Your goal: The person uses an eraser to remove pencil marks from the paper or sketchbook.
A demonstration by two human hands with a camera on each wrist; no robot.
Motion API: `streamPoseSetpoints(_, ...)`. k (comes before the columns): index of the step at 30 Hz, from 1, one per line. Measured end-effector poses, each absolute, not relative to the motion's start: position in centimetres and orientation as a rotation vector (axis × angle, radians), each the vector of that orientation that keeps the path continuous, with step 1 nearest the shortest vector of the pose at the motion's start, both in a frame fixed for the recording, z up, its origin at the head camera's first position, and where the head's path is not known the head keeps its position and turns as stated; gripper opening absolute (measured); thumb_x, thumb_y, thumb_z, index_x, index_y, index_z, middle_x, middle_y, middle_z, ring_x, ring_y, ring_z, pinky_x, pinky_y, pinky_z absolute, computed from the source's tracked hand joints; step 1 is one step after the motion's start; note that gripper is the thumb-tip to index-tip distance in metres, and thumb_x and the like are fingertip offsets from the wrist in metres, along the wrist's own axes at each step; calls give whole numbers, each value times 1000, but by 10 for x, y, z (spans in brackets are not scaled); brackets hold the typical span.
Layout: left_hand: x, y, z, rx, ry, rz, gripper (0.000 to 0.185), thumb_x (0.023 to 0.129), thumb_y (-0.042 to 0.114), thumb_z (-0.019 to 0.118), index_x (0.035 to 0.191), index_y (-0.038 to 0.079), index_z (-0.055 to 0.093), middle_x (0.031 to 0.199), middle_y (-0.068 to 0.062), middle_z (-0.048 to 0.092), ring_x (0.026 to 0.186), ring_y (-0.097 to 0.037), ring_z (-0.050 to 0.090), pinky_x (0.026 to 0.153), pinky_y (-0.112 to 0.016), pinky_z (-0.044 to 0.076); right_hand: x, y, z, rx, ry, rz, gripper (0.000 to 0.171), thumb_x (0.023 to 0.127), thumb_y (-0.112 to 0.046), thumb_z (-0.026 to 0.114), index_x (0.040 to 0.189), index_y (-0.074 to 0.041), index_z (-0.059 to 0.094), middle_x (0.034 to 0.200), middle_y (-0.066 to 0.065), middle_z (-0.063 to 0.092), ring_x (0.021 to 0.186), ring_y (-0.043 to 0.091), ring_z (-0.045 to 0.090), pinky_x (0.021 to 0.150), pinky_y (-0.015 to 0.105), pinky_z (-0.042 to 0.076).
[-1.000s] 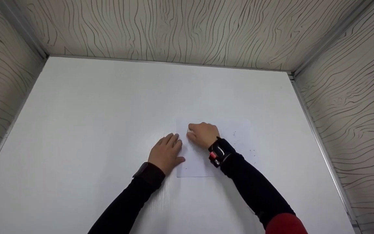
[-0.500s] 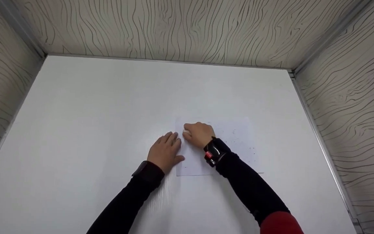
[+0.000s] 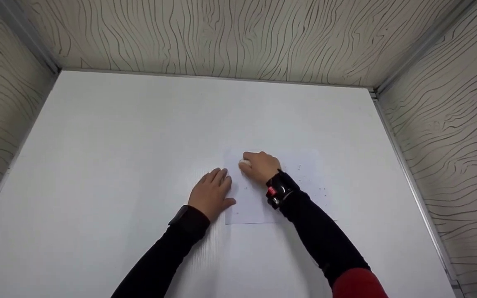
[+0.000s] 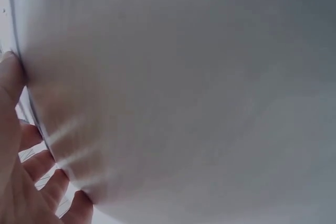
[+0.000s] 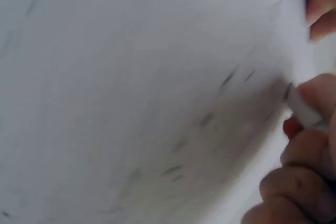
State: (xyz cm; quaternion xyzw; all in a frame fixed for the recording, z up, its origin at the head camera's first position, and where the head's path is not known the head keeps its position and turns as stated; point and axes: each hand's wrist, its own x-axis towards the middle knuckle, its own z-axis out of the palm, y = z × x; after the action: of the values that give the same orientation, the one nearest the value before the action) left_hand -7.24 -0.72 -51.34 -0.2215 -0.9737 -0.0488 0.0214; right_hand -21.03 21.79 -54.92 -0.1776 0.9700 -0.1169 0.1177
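A sheet of white paper point(image 3: 251, 209) lies on the white tabletop, with small dark specks and streaks on it. My right hand point(image 3: 263, 167) is over its upper left part and grips a small white eraser point(image 3: 244, 162) between thumb and fingers. In the right wrist view the eraser point(image 5: 304, 108) has a dark, smudged end at the paper, and the other fingers are curled. Flat beside the paper's left edge rests my left hand point(image 3: 210, 195), its fingers extended and its thumb over the edge.
The white table point(image 3: 131, 136) spreads out around the paper on all sides. Patterned wall panels point(image 3: 222, 37) stand behind it and at both sides, with grey metal strips point(image 3: 408, 178) along the table's edges.
My right hand, with the eraser, went a little left over the paper and then back to the right and slightly farther away. The left hand has stayed in place.
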Motion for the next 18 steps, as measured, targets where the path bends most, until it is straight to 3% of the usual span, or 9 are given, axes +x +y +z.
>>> streamPoseSetpoints(6,-76,-3,-512,-684,-3071,-164,63,106,51,86,149,7,71,166,-13,70,158,-29,65,133,-42,56,-221,254,-547,-288,2966,-293,26,114,-29,65,95,-12,63,73,2,51,71,23,52,64,38,42)
streamPoseSetpoints(10,-82,0,-521,-637,-3089,-338,60,104,40,92,145,3,72,164,-17,71,158,-34,66,130,-49,59,-223,259,-551,-365,2940,-312,29,116,-37,63,101,-13,67,77,2,57,74,23,58,65,39,46)
streamPoseSetpoints(13,-90,4,-544,-627,-3018,-421,55,103,35,94,144,4,73,163,-15,72,158,-34,67,129,-50,60,-221,252,-555,-405,2927,-324,31,116,-40,62,99,-14,66,79,4,62,75,24,60,66,41,47)
streamPoseSetpoints(18,-92,14,-559,-718,-2941,-431,59,103,41,92,149,9,72,163,-14,73,154,-33,69,127,-50,61,-211,236,-555,-425,2843,-307,27,111,-39,65,99,-15,69,90,9,75,80,26,65,69,41,49)
